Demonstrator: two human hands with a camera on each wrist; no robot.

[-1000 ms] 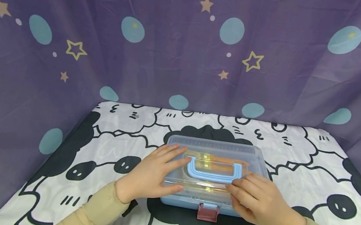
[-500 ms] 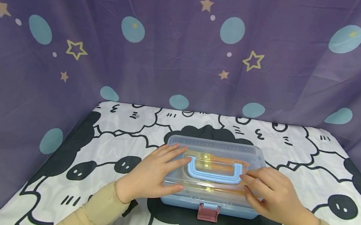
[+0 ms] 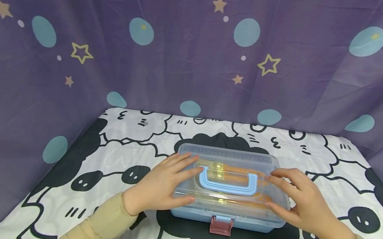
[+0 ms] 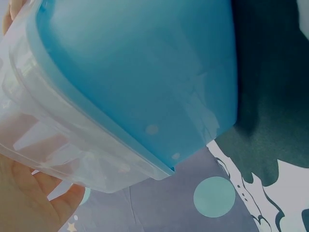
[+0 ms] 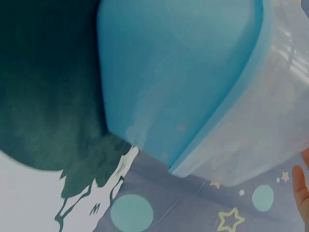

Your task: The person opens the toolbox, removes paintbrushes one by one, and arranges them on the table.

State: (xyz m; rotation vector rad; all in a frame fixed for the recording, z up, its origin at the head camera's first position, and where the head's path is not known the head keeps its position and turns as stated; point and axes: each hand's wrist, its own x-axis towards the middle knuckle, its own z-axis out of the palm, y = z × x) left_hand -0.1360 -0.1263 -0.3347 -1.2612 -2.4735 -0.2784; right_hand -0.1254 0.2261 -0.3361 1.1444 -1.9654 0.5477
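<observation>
A plastic storage box with a light blue base and a clear lid sits in front of me, lid down. A blue carry handle lies flat on the lid, and a dark red latch hangs at the front, folded outward. Orange-handled paintbrushes show through the clear plastic. My left hand rests on the lid's left side with fingers spread. My right hand is over the lid's right edge, fingers loosely extended and apart. Both wrist views show the blue side wall up close.
Under the box lies a white cloth with black cartoon drawings. A purple curtain with stars and teal ovals hangs behind the table and along both sides.
My right hand has moved right, from beside the handle to the lid's right edge, and its fingers have spread. My left hand and the box have stayed in place.
</observation>
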